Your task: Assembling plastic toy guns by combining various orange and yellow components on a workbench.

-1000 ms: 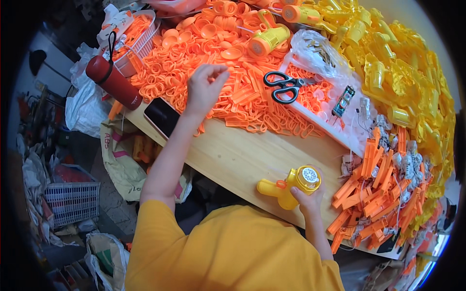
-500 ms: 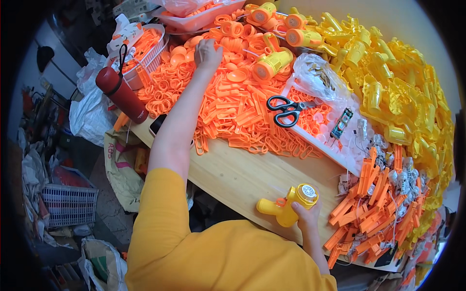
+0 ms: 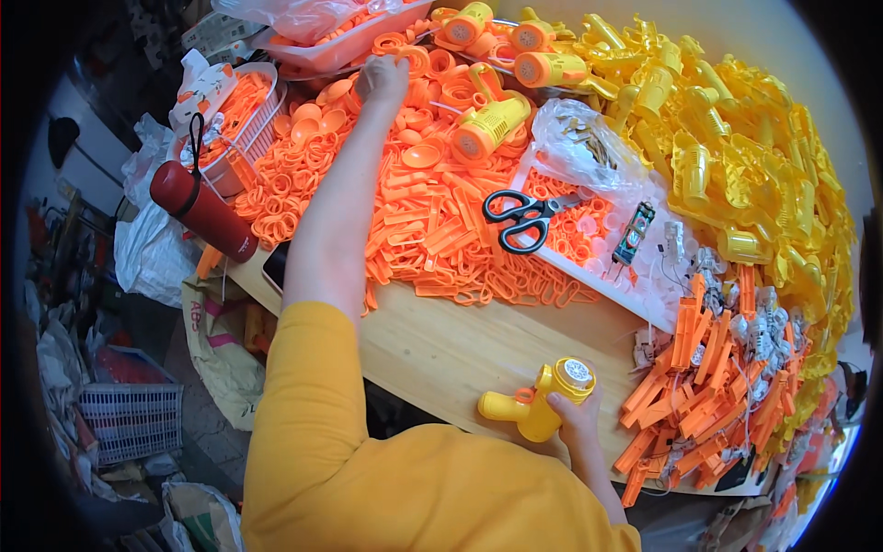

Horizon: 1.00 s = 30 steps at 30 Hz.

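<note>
My right hand (image 3: 578, 416) grips a yellow gun-shaped plastic housing (image 3: 538, 419) above the table's near edge. A round, white patterned disc sits in the housing's upturned end, and its handle points left. My left arm stretches far across the table. At the back of the heap of orange plastic parts (image 3: 432, 207), my left hand (image 3: 383, 81) is curled beside some orange rings (image 3: 414, 63). Its fingertips are partly hidden, so what they hold cannot be made out. Right of that hand lies a yellow gun-shaped toy (image 3: 492, 124) with an orange front.
Black-handled scissors (image 3: 522, 219) rest over a white tray (image 3: 598, 281). Yellow shells (image 3: 736, 166) pile up at the right, above wired orange pieces (image 3: 685, 396). A red bottle (image 3: 202, 212) stands at the left, near a white basket (image 3: 253, 129). Another orange-filled tub (image 3: 340, 41) is behind.
My left hand has moved farther back over the orange heap, toward the rings. My right hand still holds the yellow housing in nearly the same place. The whole view has shifted slightly.
</note>
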{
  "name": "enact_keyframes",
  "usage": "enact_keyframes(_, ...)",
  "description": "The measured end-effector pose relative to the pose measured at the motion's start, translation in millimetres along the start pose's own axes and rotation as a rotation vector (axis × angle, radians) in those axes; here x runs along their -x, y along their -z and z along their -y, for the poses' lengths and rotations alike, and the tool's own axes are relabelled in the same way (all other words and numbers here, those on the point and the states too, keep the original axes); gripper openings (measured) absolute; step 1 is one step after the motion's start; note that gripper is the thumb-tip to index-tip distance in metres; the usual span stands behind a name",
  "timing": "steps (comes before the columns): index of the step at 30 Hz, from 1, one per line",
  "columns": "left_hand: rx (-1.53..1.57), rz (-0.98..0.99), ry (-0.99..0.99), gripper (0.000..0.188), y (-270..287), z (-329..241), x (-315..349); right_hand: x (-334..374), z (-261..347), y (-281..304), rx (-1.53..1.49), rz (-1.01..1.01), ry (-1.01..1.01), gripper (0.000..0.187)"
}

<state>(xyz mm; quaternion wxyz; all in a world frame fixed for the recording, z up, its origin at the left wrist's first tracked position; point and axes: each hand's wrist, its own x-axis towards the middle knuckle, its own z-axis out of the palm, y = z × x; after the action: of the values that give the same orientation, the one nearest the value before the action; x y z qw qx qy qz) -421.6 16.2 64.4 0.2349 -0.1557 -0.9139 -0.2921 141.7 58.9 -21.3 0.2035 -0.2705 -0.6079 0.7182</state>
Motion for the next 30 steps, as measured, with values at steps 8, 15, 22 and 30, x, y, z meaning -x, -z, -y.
enact_keyframes(8,0.78,0.621,-0.04,0.035,106,-12,125,5,-5,14,-0.082,0.022,-0.086,0.061)
enact_keyframes(15,0.338,0.999,-0.213,0.04,142,-26,319,11,26,15,0.069,0.034,0.024,0.059)
enact_keyframes(22,0.022,0.8,-0.355,0.029,155,-50,358,29,37,29,0.131,0.025,0.044,0.06)
enact_keyframes(30,0.389,0.877,-0.87,0.053,139,-34,357,38,53,19,0.238,0.082,-0.013,0.066)
